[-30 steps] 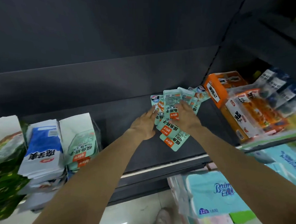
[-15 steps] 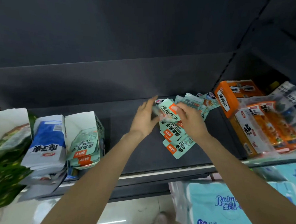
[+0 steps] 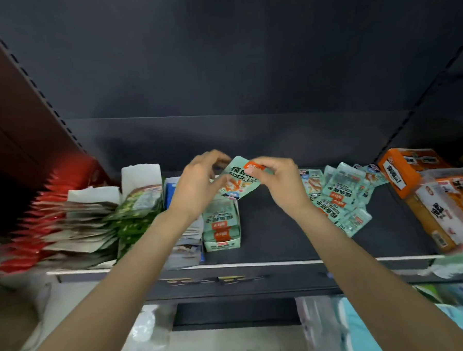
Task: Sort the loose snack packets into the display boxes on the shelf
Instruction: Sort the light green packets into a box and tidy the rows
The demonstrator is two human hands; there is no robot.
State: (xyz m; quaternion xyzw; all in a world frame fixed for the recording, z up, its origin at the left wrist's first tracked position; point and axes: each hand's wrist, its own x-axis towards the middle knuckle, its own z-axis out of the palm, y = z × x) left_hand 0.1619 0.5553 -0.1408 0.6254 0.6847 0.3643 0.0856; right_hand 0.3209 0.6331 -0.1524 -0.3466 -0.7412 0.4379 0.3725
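Down low, below the shelf edge, pale blue tissue packs (image 3: 372,326) sit in plastic wrap. Up along the two bare forearms now to the dark shelf (image 3: 271,232). Right at its front, a mint-green display box (image 3: 221,227) stands with matching packets stacked inside it. Beside it, a blue-and-white box (image 3: 186,239), then green packets (image 3: 136,218), and a blurred red stack (image 3: 65,189) at the far left. Over on the right, a loose heap of mint snack packets (image 3: 338,196) lies on the shelf, well apart from the green box, with orange boxes (image 3: 407,168) further right.

And above the green box, both hands meet on one mint packet (image 3: 239,183), held in the air and tilted. The left hand (image 3: 198,182) has curled fingers at the packet's left edge; the right hand (image 3: 281,183) pinches its top right corner by the orange label. Behind it all, the shelf's dark back panel (image 3: 246,75).
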